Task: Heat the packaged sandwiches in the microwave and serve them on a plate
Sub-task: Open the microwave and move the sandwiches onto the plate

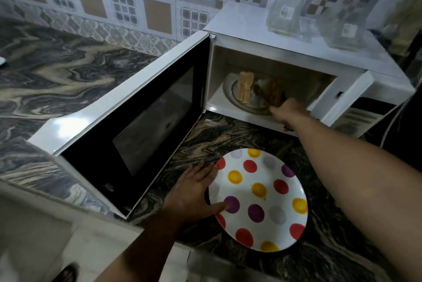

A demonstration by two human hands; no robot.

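Sandwiches: one (244, 87) stands upright at the left of the turntable (230, 95); a darker one (272, 93) leans at its right, inside the microwave (262, 37), whose door (137, 121) hangs wide open. Right hand (286, 113) reaches into the cavity and touches the darker sandwich; whether its fingers have closed on it cannot be told. Left hand (194, 192) lies flat and unclenched on the rim of the spotted plate (269, 181), thumb on its face, steadying it on the counter (68, 71) just before the oven. Judgement: unloading is in hand; pinch low across both slices so the filling stays in, lift clear of the sill, then lower onto the plate while it is held steady
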